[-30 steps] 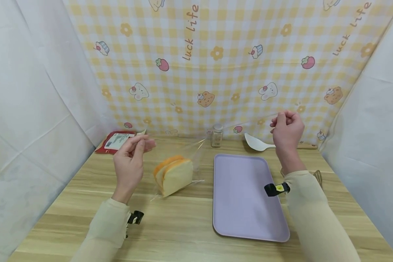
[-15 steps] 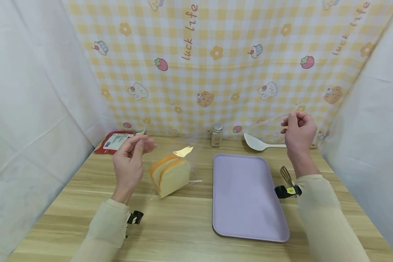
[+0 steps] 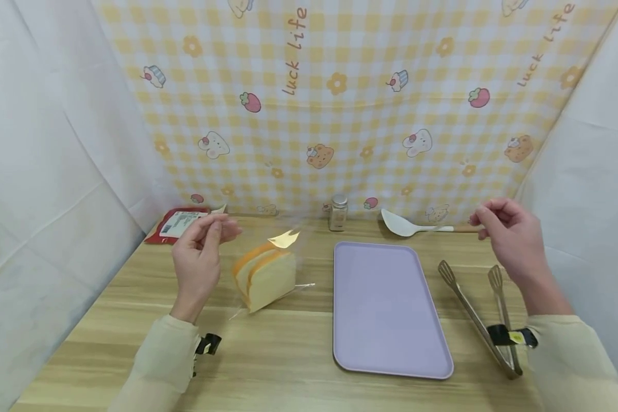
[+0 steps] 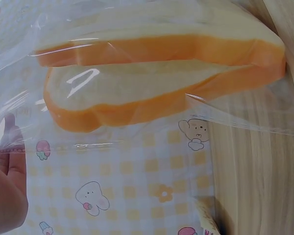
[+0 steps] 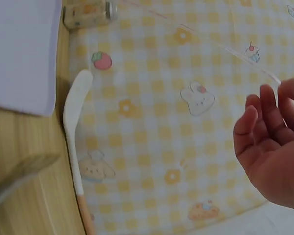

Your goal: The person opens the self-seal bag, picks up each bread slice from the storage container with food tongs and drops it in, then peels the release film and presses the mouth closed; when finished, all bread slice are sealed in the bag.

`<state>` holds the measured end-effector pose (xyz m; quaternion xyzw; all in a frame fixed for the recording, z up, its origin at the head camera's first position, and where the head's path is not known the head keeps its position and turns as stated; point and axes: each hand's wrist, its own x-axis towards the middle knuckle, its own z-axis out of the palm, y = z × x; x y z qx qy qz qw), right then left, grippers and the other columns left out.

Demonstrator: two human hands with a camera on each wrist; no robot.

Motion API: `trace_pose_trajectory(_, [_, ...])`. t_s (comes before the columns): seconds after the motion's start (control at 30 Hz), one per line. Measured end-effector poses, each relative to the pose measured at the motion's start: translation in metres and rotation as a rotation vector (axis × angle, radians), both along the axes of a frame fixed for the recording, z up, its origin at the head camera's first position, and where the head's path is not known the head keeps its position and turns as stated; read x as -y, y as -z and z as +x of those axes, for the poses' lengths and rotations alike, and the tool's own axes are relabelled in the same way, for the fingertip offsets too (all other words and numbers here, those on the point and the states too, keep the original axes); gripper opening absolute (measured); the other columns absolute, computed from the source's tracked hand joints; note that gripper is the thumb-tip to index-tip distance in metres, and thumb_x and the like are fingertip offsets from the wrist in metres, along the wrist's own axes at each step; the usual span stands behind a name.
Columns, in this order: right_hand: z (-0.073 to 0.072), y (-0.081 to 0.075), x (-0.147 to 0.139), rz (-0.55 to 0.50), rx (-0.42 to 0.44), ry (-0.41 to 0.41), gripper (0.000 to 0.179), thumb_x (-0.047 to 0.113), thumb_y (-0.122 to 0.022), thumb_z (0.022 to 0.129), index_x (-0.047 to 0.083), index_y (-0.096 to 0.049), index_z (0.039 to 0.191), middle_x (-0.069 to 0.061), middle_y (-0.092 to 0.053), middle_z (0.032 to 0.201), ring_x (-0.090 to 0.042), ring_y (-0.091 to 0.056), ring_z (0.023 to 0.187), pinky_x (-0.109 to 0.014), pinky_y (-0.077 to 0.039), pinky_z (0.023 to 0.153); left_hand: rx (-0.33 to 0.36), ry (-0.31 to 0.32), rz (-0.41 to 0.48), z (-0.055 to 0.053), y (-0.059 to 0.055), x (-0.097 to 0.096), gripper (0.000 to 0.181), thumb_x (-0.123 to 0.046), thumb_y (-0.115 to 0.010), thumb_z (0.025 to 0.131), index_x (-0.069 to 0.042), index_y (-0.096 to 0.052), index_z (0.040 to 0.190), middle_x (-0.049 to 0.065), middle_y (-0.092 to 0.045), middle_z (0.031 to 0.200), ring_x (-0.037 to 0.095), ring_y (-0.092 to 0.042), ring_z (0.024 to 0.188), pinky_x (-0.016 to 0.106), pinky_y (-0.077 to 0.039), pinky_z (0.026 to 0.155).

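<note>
Two slices of bread (image 3: 270, 280) with orange crusts sit inside a clear plastic bag (image 4: 19, 83), above the table left of centre. My left hand (image 3: 198, 257) pinches the bag's side between thumb and fingers, and the film overlaps those fingers in the left wrist view. A shiny gold piece (image 3: 283, 239) shows at the top of the bread. Far off to the right, my right hand (image 3: 517, 243) pinches the end of a thin clear plastic strip (image 5: 235, 53) between thumb and index finger. That strip stretches leftward from the fingertips.
A lilac tray (image 3: 388, 309) lies right of the bread, with metal tongs (image 3: 474, 312) beside it under my right forearm. Along the back stand a small glass jar (image 3: 338, 214), a white spatula (image 3: 401, 225) and a red packet (image 3: 172, 225). A checked curtain (image 3: 335, 114) hangs behind.
My right hand has moved right and lower with the strip, uncovering the tongs. The bagged bread has shifted slightly left, and the gold piece has turned into clearer view. My left hand stays nearly still.
</note>
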<state>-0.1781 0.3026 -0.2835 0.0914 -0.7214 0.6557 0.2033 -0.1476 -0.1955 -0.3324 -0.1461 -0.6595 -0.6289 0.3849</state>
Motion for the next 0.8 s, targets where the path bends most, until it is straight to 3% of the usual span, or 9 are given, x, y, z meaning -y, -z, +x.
trace_pose_trajectory(0.1, [0.015, 0.002, -0.018, 0.183, 0.04, -0.011, 0.006, 0.008, -0.064, 0.105, 0.005, -0.068, 0.102, 0.008, -0.075, 0.085, -0.003, -0.067, 0.076, -0.016, -0.054, 0.061, -0.011, 0.014, 0.006, 0.0, 0.001, -0.001, 0.022, -0.002, -0.056, 0.108, 0.016, -0.068, 0.114, -0.002, -0.079, 0.099, 0.008, -0.079, 0.086, 0.022, -0.063, 0.081])
trace_pose_trajectory(0.17, [0.024, 0.002, -0.032, 0.26, 0.04, -0.083, 0.007, 0.005, -0.061, 0.106, 0.001, -0.066, 0.104, 0.006, -0.074, 0.087, -0.007, -0.065, 0.073, -0.019, -0.053, 0.062, -0.017, 0.02, 0.003, -0.001, 0.001, -0.002, 0.021, -0.002, -0.056, 0.108, 0.015, -0.068, 0.114, -0.001, -0.08, 0.099, 0.008, -0.079, 0.087, 0.022, -0.063, 0.081])
trace_pose_trajectory(0.33, [0.036, -0.001, -0.064, 0.295, 0.04, -0.419, 0.017, -0.011, -0.045, 0.107, -0.004, -0.061, 0.107, -0.004, -0.067, 0.085, -0.02, -0.057, 0.071, -0.031, -0.048, 0.065, -0.016, 0.024, -0.003, -0.002, 0.001, -0.003, 0.019, -0.003, -0.057, 0.108, 0.007, -0.072, 0.114, -0.003, -0.08, 0.1, 0.008, -0.079, 0.088, 0.023, -0.063, 0.082])
trace_pose_trajectory(0.47, [0.033, -0.007, -0.082, 0.461, 0.144, -0.599, 0.024, -0.012, -0.038, 0.109, -0.001, -0.059, 0.109, -0.006, -0.059, 0.079, -0.027, -0.054, 0.069, -0.037, -0.046, 0.065, -0.014, 0.029, 0.004, -0.001, 0.0, -0.003, 0.019, -0.002, -0.057, 0.108, 0.008, -0.072, 0.115, -0.002, -0.079, 0.099, 0.008, -0.079, 0.087, 0.023, -0.063, 0.082])
trace_pose_trajectory(0.57, [0.024, -0.006, -0.083, 0.65, 0.286, -0.647, 0.017, -0.002, -0.042, 0.111, -0.001, -0.059, 0.108, -0.008, -0.056, 0.075, -0.027, -0.055, 0.064, -0.037, -0.048, 0.06, -0.022, 0.035, 0.009, 0.0, 0.0, -0.004, 0.02, -0.001, -0.057, 0.107, 0.012, -0.07, 0.115, -0.002, -0.079, 0.099, 0.007, -0.079, 0.087, 0.021, -0.063, 0.081])
trace_pose_trajectory(0.67, [0.012, 0.003, -0.075, 0.787, 0.44, -0.613, 0.016, 0.009, -0.049, 0.112, -0.001, -0.06, 0.106, -0.004, -0.055, 0.071, -0.02, -0.055, 0.057, -0.033, -0.051, 0.055, -0.031, 0.045, 0.01, 0.001, 0.0, -0.005, 0.02, -0.001, -0.057, 0.107, 0.014, -0.069, 0.115, -0.001, -0.079, 0.098, 0.008, -0.079, 0.087, 0.021, -0.063, 0.081])
trace_pose_trajectory(0.8, [0.0, 0.025, -0.059, 0.876, 0.551, -0.527, 0.018, 0.015, -0.056, 0.108, 0.002, -0.063, 0.099, 0.001, -0.054, 0.068, -0.01, -0.053, 0.055, -0.028, -0.049, 0.05, -0.03, 0.06, 0.01, 0.001, -0.001, -0.007, 0.02, -0.001, -0.057, 0.107, 0.013, -0.069, 0.114, -0.001, -0.079, 0.098, 0.008, -0.079, 0.087, 0.021, -0.063, 0.08])
